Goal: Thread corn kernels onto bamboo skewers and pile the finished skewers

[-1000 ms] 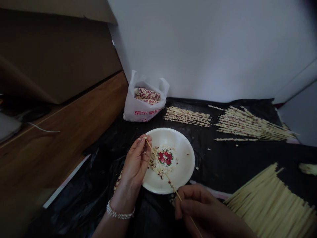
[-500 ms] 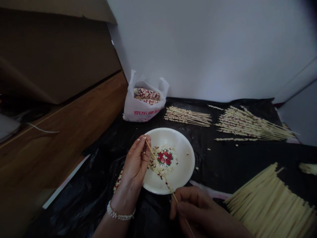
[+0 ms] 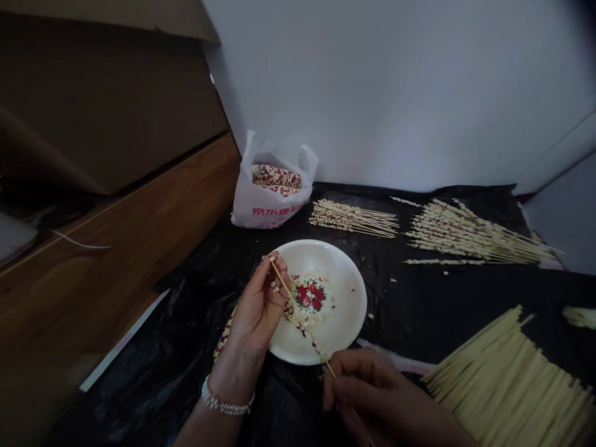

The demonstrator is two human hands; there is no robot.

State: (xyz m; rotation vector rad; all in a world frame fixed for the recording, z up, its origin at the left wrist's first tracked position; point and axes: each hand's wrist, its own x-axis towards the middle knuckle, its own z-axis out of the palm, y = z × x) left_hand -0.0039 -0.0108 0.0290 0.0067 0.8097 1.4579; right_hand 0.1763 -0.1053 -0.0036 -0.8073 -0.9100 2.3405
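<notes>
My right hand (image 3: 367, 388) pinches a thin wooden skewer (image 3: 285, 284) that slants up to the left, with kernels threaded along its lower middle part. At the skewer's upper tip, my left hand (image 3: 261, 304) pinches a small pale kernel (image 3: 272, 259) between thumb and forefinger. More loose kernels lie in its curled palm. Below the skewer sits a white bowl (image 3: 347, 316) with a red strawberry print and loose white and dark kernels. Part of a speckled corn cob (image 3: 224, 335) shows beside my left wrist, which wears a beaded bracelet.
A white plastic bag (image 3: 270, 214) holds speckled cobs behind the bowl. Two piles of kernel-threaded skewers (image 3: 351, 218) lie at the back and right. Bare sticks (image 3: 507, 385) fill the lower right. Black plastic sheeting (image 3: 391, 310) covers the surface; a cardboard box (image 3: 112, 99) stands left.
My left hand has shifted slightly, its fingers opening a little over the bowl so the kernels in the palm show more. My right hand has moved slightly right with the skewer.
</notes>
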